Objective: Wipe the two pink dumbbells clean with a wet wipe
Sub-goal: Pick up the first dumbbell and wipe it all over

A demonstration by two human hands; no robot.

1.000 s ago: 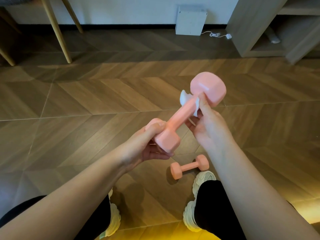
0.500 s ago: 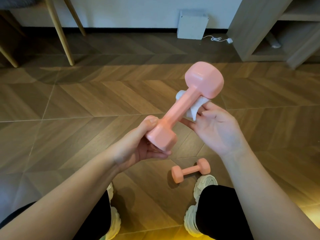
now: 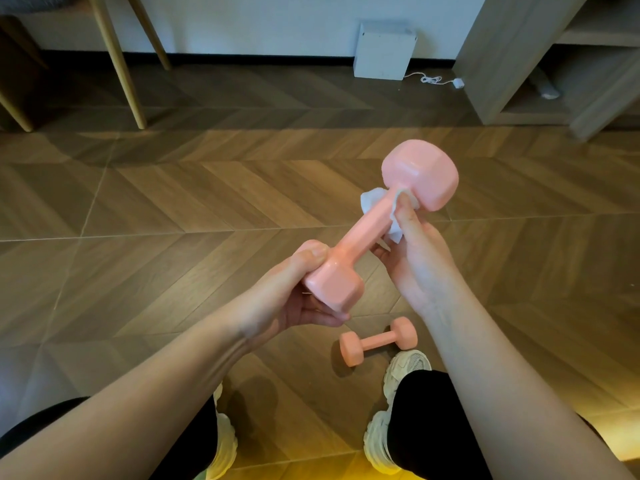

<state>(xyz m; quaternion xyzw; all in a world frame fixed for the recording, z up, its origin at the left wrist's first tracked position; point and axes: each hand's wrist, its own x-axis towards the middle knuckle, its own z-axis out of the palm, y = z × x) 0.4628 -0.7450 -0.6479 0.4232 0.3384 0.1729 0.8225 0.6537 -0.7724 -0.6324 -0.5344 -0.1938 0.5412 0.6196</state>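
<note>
A pink dumbbell (image 3: 367,233) is held up in the air, tilted, its far head at the upper right. My left hand (image 3: 287,296) grips its near head from the left and below. My right hand (image 3: 415,258) presses a white wet wipe (image 3: 372,199) around the handle just under the far head, thumb on top of the wipe. A second pink dumbbell (image 3: 378,341) lies on the wooden floor below my hands, just ahead of my right shoe.
My white shoes (image 3: 401,375) and black-trousered legs are at the bottom. Wooden chair legs (image 3: 119,64) stand at the back left, a white box (image 3: 382,51) with a cable against the wall, and a wooden shelf unit (image 3: 519,64) at the back right.
My right hand slid down the handle and opened half a second ago, then moved back up with the wipe to just under the far head. The dumbbell tilted slightly.
</note>
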